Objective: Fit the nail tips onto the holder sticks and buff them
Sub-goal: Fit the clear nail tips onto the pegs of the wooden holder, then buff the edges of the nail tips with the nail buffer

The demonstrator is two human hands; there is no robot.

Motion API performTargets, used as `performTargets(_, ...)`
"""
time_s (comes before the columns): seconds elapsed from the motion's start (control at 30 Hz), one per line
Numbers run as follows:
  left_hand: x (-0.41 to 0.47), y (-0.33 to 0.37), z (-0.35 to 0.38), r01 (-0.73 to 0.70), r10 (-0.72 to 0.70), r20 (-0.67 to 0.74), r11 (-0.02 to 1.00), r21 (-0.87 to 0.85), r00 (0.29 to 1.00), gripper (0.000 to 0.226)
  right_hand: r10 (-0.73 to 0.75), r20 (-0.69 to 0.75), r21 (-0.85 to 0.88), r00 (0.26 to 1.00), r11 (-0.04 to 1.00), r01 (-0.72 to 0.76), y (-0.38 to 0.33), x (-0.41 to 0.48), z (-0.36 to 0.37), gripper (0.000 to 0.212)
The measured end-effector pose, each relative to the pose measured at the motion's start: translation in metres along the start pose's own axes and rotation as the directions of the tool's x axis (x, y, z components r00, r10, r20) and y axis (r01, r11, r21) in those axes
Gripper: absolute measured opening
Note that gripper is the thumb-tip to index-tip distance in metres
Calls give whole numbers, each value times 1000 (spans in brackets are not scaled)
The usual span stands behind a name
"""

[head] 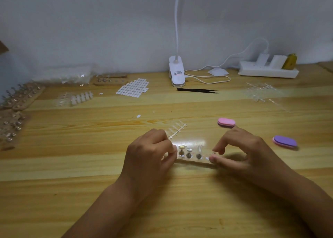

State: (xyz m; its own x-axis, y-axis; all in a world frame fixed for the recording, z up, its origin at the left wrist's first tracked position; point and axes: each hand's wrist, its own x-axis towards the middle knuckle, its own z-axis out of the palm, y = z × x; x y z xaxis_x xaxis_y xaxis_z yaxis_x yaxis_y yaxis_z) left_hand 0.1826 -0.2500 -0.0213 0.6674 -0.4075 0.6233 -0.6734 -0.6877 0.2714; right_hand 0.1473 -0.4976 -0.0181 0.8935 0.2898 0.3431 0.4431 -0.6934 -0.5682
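Two hands meet over a small wooden block (195, 160) lying near the front of the pale wood surface (162, 201). The left hand (151, 152) has its fingers (173, 148) curled round the block's left end, gripping it. The right hand (243, 152) brings thumb and one fingertip together at the block's right end, forefinger raised and bent; whether they pinch the block or some small piece cannot be told.

Three metal sticks (189, 153) stand upright in the block between the hands (the rightmost bears a clear nail tip (199, 148)). Just behind the block lies a strip of nail tips (177, 130).

To the right lie a purple buffer (284, 142) and, farther back, a pink buffer (226, 122), near the right forefinger.

Beyond these, in mid-surface, are black tweezers (197, 90), a sheet of white oval tabs (133, 88) and a second set of nail tips (79, 98).

Racks of further sticks (18, 97) line the left edge.

Against the wall stand a white clip lamp (177, 73) and a power strip (268, 70).
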Motion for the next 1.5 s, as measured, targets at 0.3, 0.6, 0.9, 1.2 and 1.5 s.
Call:
performTargets(0.3, 0, 0, 2, -56, 58, -29, 997, 45, 998, 21, 28, 52, -54, 998, 998, -25, 3, 2, -1, 30)
performTargets(0.6, 0, 3, 1, -50, 53, -32, 995, 86, 998, 22, 473, -228, -283, 851, 804, -522, 50, -3, -60, 9)
performTargets(0.9, -1, 4, 2, -29, 34, -35, 992, 121, 999, 16, 724, 83, -458, 685, 638, -619, 59, -11, -88, 32)
performTargets(1.2, -6, 3, -2, 44, -44, -86, 999, -2, 995, 18, 182, 240, 726, 953, 618, -301, -8, 43, -68, 40)
performTargets(1.5, -7, -5, -5, 459, -420, 187, 837, -298, 888, 29, 386, 218, 847, 897, 381, -370, -10, 37, -22, 33)
